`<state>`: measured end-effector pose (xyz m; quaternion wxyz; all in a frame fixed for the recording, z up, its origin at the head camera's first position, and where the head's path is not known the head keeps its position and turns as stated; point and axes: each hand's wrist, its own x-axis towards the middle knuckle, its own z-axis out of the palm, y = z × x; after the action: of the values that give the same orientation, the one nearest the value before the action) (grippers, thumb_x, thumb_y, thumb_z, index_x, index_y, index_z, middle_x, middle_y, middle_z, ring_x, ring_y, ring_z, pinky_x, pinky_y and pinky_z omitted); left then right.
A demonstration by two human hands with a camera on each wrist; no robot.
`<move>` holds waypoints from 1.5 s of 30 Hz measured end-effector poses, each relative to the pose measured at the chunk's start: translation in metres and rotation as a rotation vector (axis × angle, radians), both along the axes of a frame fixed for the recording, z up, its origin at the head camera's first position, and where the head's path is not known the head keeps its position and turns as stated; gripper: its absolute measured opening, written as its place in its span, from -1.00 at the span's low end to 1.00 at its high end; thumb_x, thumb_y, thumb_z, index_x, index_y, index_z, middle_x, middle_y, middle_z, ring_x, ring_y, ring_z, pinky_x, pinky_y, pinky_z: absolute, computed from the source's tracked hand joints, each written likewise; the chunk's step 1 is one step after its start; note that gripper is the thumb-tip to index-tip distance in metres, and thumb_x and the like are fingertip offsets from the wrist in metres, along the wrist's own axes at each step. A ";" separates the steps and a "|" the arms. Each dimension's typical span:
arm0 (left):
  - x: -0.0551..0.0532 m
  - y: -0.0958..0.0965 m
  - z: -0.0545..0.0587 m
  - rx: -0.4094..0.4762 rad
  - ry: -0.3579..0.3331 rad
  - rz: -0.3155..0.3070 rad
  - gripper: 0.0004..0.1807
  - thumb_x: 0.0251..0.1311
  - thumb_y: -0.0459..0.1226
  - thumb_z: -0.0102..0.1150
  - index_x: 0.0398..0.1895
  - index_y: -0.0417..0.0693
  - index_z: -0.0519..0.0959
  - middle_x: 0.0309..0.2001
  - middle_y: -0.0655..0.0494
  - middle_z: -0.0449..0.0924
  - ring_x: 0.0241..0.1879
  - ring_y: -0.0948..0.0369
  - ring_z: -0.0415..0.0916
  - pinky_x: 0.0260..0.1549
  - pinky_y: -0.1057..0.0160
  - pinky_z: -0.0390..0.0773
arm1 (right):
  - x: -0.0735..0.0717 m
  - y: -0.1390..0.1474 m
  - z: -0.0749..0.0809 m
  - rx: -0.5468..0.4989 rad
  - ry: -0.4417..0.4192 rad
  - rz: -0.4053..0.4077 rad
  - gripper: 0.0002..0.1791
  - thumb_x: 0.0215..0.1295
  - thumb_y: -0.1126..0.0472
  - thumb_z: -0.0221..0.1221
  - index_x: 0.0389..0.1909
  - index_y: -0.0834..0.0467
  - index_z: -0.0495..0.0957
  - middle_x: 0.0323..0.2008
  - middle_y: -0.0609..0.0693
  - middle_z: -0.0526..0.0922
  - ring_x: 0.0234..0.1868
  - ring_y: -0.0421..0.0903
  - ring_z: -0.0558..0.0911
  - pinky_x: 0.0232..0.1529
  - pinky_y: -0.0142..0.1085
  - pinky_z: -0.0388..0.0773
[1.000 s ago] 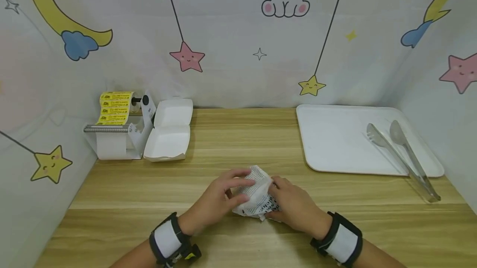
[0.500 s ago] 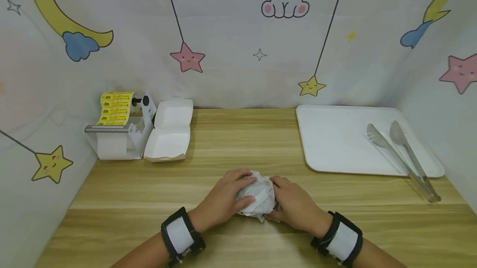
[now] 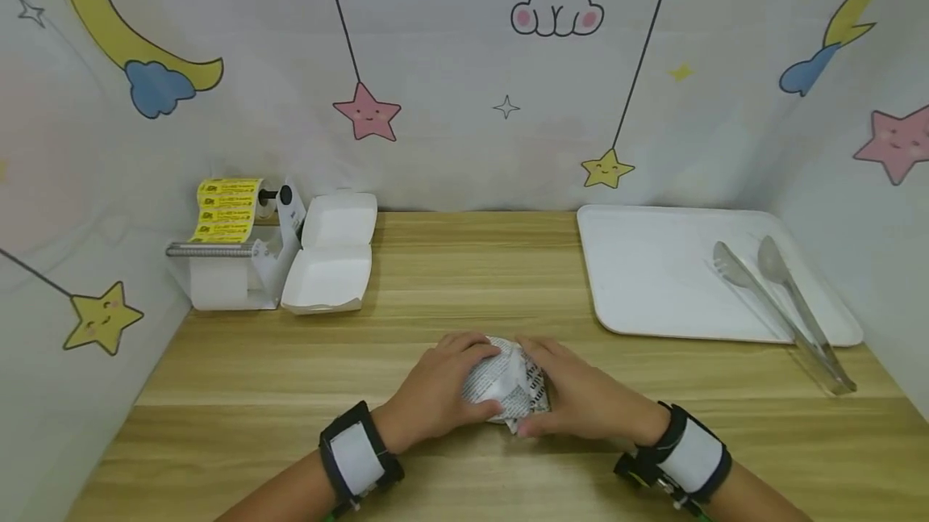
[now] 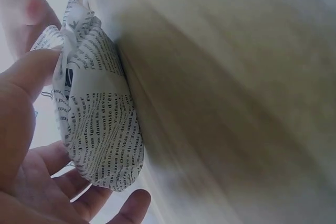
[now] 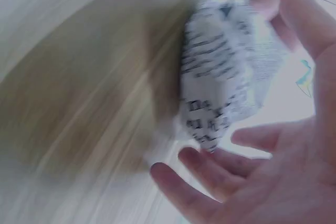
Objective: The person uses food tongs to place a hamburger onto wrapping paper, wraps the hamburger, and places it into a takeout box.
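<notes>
A rounded bundle wrapped in newsprint-patterned paper [image 3: 504, 383] rests on the table between both hands. What the paper covers is hidden. My left hand [image 3: 434, 394] holds the bundle's left side, its thumb in front and its fingers behind. In the left wrist view the left thumb [image 4: 31, 72] presses the folded paper [image 4: 100, 114]. From the right, my right hand [image 3: 581, 393] cups the bundle, thumb at the near edge and fingers at the far side. The right wrist view is blurred, with fingertips [image 5: 191, 157] close against the printed paper [image 5: 212, 77].
An open white carton [image 3: 330, 276] stands at the back left, beside a dispenser [image 3: 272, 264] with a roll of yellow labels [image 3: 227, 211]. On the right a white tray [image 3: 646, 280] bears metal tongs [image 3: 801, 308], whose end overhangs its front edge. A patterned backdrop [image 3: 450, 159] closes the back.
The left hand has moved rightward and closed over the bundle's left side. The right hand has shifted its hold, its wrist swinging rightward. The paper's peak has been pressed down and the bundle looks rounder.
</notes>
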<state>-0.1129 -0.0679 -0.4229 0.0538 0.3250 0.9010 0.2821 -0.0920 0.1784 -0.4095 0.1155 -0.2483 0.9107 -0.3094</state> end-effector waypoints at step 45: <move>0.001 0.000 -0.007 -0.001 0.049 -0.098 -0.18 0.21 0.00 0.48 0.40 -0.24 0.40 0.34 -0.14 0.52 0.38 -0.04 0.43 0.36 -0.10 0.48 | 0.006 -0.002 -0.014 0.182 0.248 -0.073 -0.20 0.20 -0.08 0.48 0.39 0.23 0.55 0.36 0.15 0.61 0.32 0.12 0.65 0.24 0.02 0.61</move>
<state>-0.1121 -0.0678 -0.4304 0.0456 0.3755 0.8853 0.2704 -0.0862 0.1766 -0.4231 0.0131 -0.2396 0.9507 -0.1966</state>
